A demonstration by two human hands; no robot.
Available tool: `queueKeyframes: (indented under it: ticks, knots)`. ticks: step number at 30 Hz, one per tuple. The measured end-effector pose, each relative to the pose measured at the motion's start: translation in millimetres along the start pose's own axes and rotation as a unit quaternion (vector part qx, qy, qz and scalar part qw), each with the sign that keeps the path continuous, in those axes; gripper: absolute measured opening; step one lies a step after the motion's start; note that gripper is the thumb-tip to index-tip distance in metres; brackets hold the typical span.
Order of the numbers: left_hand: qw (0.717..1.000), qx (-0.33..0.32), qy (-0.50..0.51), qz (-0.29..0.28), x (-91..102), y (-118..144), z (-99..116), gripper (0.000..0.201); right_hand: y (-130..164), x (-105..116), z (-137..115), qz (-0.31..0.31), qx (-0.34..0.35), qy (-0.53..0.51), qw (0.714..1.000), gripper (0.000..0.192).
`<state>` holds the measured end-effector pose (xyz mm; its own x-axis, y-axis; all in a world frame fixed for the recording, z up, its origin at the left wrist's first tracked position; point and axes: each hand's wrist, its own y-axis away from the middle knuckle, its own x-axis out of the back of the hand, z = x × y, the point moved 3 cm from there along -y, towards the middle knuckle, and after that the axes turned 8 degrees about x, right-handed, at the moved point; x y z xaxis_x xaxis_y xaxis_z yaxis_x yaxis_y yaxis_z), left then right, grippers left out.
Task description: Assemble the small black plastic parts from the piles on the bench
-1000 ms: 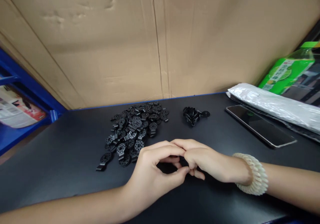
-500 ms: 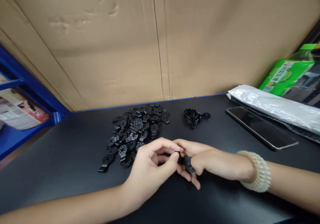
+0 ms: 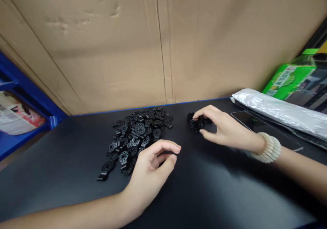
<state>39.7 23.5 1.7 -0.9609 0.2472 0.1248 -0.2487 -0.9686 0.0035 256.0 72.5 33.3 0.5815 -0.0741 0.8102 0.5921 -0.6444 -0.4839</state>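
R hand (image 3: 224,128) pinches a black plastic part (image 3: 200,122) at the small cluster (image 3: 191,118), fingertips on it. L hand (image 3: 150,167) rests half-curled on the black table (image 3: 217,195), holding nothing visible, just beside the big pile of black parts (image 3: 136,133). Phone (image 3: 252,121) & foil-wrapped pack (image 3: 278,111) past R wrist; coil bracelet (image 3: 268,149) on it.

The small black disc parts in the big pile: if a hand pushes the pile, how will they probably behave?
The pile of black disc parts lies loose, so parts would probably slide and scatter over the smooth black table. They look like small, stiff plastic, likely light. Being flat, they seem unlikely to roll.
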Motion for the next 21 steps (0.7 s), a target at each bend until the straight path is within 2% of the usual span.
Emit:
queueKeyframes:
  ticks: [3,6,10,13,15,18,21]
  knots:
    - [1.000,-0.001,-0.015,-0.006,-0.7,0,1,0.007,0,5,23,-0.007,0.012,0.037,0.999,0.045]
    - [0.999,-0.023,-0.040,-0.020,-3.2,0,3,0.009,2,2,29,-0.028,0.034,0.025,0.999,0.057]
    - [0.989,-0.082,-0.111,-0.046,-7.7,6,8,0.016,3,-2,9,0.033,0.045,0.005,0.998,0.048]
    - [0.967,-0.141,-0.205,-0.059,-9.6,13,12,0.022,3,-7,-19,0.081,0.060,-0.036,0.994,0.036]
    - [0.932,-0.191,-0.297,-0.086,-11.4,18,13,0.028,4,-13,-36,0.074,0.070,-0.081,0.992,0.032]
    - [0.843,-0.240,-0.467,-0.118,-13.5,24,11,0.041,8,-25,-54,0.040,0.078,-0.146,0.985,0.031]
    - [0.775,-0.238,-0.580,-0.076,-10.2,20,11,0.058,11,-33,-58,0.029,0.069,-0.183,0.980,0.030]
